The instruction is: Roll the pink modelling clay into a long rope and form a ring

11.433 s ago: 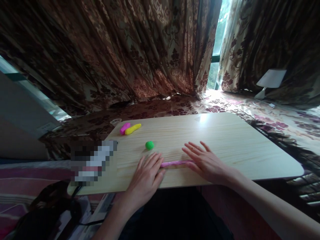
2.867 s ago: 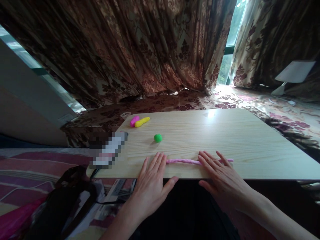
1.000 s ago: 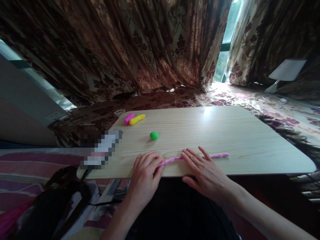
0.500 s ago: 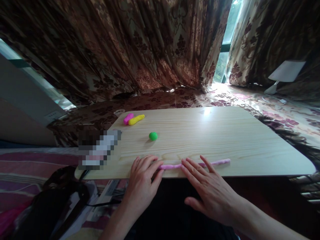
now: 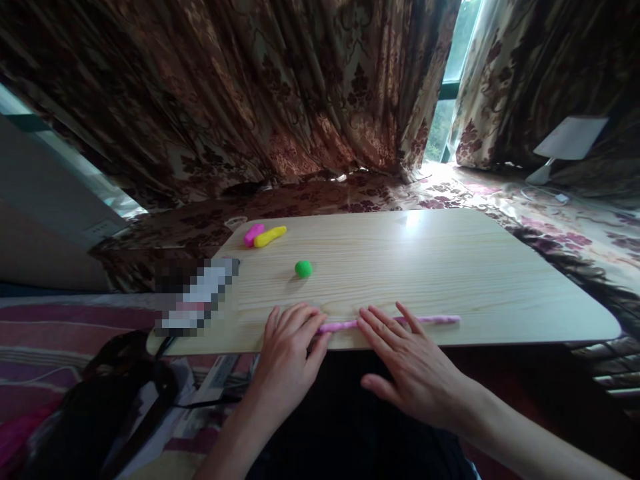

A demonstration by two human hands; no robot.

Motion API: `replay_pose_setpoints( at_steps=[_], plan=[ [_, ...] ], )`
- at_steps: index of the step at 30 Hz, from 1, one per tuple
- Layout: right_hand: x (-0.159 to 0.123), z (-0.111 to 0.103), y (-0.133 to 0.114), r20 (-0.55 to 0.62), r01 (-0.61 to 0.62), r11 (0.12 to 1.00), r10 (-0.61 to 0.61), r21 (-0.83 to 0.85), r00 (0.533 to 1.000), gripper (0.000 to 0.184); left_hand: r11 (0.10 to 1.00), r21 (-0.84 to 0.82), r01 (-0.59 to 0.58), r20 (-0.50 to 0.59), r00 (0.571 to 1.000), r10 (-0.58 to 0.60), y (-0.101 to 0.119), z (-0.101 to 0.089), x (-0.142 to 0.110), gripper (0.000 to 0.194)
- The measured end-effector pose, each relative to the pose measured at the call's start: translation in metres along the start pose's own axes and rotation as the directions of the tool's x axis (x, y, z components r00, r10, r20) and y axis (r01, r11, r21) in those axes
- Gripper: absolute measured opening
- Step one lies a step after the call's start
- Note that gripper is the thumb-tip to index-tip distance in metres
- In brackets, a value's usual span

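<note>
A long thin roll of light pink modelling clay (image 5: 341, 326) lies along the near edge of the table. Its left end goes between the thumb and fingers of my left hand (image 5: 293, 340), which is closed on it. My right hand (image 5: 400, 343) rests flat across the middle of the roll, fingers stretched and thumb held apart. The roll's right end sticks out past those fingers. Beyond my left hand sits a green clay ball (image 5: 303, 269). Farther back, a yellow clay piece (image 5: 270, 236) lies against a bright pink clay piece (image 5: 254, 234).
The wooden table (image 5: 500, 280) has rounded corners. A blurred-out object (image 5: 200, 297) lies at its left edge, with a dark cable below. Patterned curtains (image 5: 300, 87) hang behind, and a white lamp (image 5: 570, 139) stands at the back right.
My right hand has slid slightly away from me over the pink roll, which now lies a little straighter. My left hand stays at the roll's left end. The whole view has shifted slightly.
</note>
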State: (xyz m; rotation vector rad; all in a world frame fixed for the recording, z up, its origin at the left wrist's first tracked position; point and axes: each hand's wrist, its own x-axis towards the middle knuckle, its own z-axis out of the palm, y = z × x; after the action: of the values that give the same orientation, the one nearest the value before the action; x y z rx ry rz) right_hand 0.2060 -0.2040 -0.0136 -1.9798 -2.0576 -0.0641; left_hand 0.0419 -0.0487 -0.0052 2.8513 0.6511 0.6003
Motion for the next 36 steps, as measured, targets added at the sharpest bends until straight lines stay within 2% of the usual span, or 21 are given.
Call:
replay_pose_setpoints(
  at_steps=[4, 6, 10, 13, 16, 20, 25, 28, 32, 36],
  plan=[
    [0.028, -0.005, 0.024, -0.050, -0.071, 0.997, 0.070, -0.020, 0.996, 0.053, 1.000, 0.002, -0.012, 0.028, 1.000, 0.012, 0.005, -0.003, 0.007, 0.023],
    [0.030, -0.011, 0.045, -0.061, -0.101, 0.993, 0.097, -0.053, 0.993, 0.044, 1.000, 0.004, -0.017, 0.044, 0.999, 0.016, 0.004, -0.005, 0.009, 0.022],
    [-0.004, -0.020, 0.082, -0.102, -0.198, 0.975, 0.188, -0.100, 0.977, 0.037, 1.000, -0.008, -0.017, 0.037, 0.999, 0.017, 0.000, -0.004, 0.009, 0.020],
    [-0.030, -0.025, 0.093, -0.112, -0.230, 0.972, 0.223, -0.051, 0.968, 0.031, 1.000, -0.018, -0.022, 0.021, 1.000, 0.022, -0.001, -0.001, 0.012, 0.018],
    [-0.034, -0.029, 0.091, -0.169, -0.217, 0.976, 0.215, 0.009, 0.962, 0.021, 0.998, -0.015, -0.058, -0.005, 0.998, 0.058, 0.001, -0.004, 0.018, 0.016],
    [-0.025, -0.032, 0.090, -0.298, -0.202, 0.978, 0.209, 0.052, 0.932, 0.017, 0.996, 0.035, -0.076, -0.118, 0.990, 0.080, -0.001, -0.011, 0.029, 0.016],
    [-0.026, -0.034, 0.088, -0.245, -0.171, 0.984, 0.176, 0.040, 0.954, 0.022, 0.995, 0.048, -0.088, -0.031, 0.995, 0.090, -0.007, -0.004, 0.028, 0.021],
    [-0.019, -0.034, 0.074, -0.287, -0.149, 0.988, 0.155, 0.040, 0.945, 0.030, 0.998, 0.017, -0.068, -0.078, 0.995, 0.069, 0.001, 0.003, 0.024, 0.028],
    [-0.005, -0.020, 0.044, -0.179, -0.139, 0.990, 0.141, 0.022, 0.974, 0.037, 0.996, -0.057, -0.073, -0.049, 0.996, 0.070, 0.022, 0.014, 0.022, 0.031],
    [-0.010, 0.000, 0.024, -0.077, -0.158, 0.983, 0.152, -0.088, 0.985, 0.056, 0.994, -0.081, -0.072, -0.017, 0.997, 0.071, 0.034, 0.024, 0.018, 0.031]
  ],
)
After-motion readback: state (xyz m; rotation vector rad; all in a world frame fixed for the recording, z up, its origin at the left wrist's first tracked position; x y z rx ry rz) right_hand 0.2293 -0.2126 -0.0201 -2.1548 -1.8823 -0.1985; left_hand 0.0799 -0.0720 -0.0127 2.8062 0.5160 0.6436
